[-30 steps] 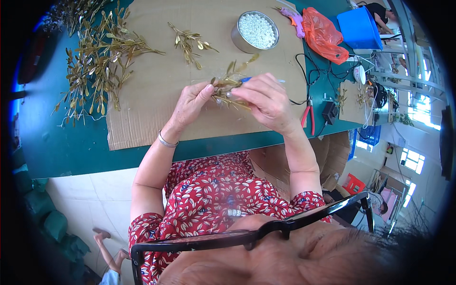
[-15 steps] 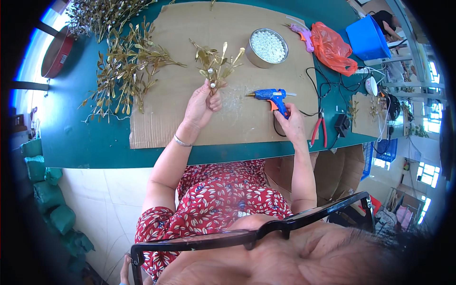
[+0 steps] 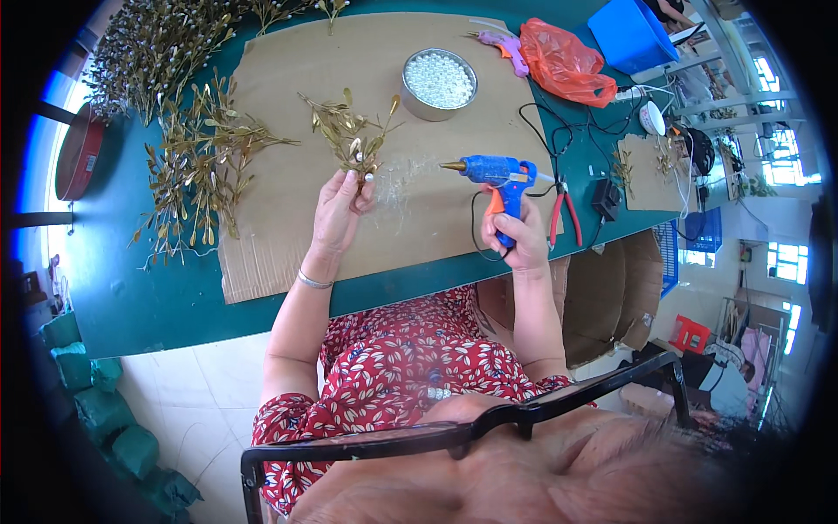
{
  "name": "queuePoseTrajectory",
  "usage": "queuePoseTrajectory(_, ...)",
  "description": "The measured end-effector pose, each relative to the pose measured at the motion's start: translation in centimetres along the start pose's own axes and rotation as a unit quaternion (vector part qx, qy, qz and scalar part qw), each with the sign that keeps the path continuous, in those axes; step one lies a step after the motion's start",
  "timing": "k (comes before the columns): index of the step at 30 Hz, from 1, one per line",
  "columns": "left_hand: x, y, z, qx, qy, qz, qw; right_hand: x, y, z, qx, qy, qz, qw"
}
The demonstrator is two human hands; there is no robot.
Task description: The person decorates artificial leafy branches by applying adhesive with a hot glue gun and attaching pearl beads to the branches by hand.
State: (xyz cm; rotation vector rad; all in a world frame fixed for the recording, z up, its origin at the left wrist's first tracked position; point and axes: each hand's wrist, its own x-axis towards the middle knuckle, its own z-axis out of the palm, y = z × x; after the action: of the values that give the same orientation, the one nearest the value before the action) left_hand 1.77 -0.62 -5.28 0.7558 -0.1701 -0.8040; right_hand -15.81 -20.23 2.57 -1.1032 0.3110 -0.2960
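In my left hand (image 3: 339, 210) I hold a gold artificial leaf sprig (image 3: 360, 157) by its stem, over the cardboard sheet. White beads sit among its lower leaves near my fingertips. My right hand (image 3: 517, 236) is wrapped round the handle of a blue glue gun (image 3: 497, 179) with an orange trigger. The gun is lifted and its metal nozzle points left toward the sprig, with a gap between them. A metal bowl of white pearl beads (image 3: 439, 83) stands on the cardboard beyond both hands. Another gold sprig (image 3: 336, 113) lies just behind the held one.
Gold sprigs (image 3: 201, 157) lie in a pile at the left of the cardboard (image 3: 279, 253); a denser beaded bunch (image 3: 157, 57) is behind. To the right are red-handled pliers (image 3: 566, 214), a black adapter (image 3: 605, 199), cables, a purple glue gun (image 3: 504, 51), an orange bag (image 3: 567, 65) and a blue bin (image 3: 630, 35).
My right hand has raised the glue gun off the cardboard and turned it more upright. My left hand has tilted the sprig and brought it lower. The whole view has shifted.
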Motion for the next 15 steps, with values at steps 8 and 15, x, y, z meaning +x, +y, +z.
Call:
queuePoseTrajectory(8,0.0,-0.8,-0.2,0.060,-0.019,0.022,0.998,0.1,0.5,0.9,0.077,-0.047,0.057,0.994)
queuePoseTrajectory(15,0.0,-0.6,0.4,0.103,-0.013,0.031,0.994,0.1,0.0,2.1,-0.011,-0.010,0.057,0.998)
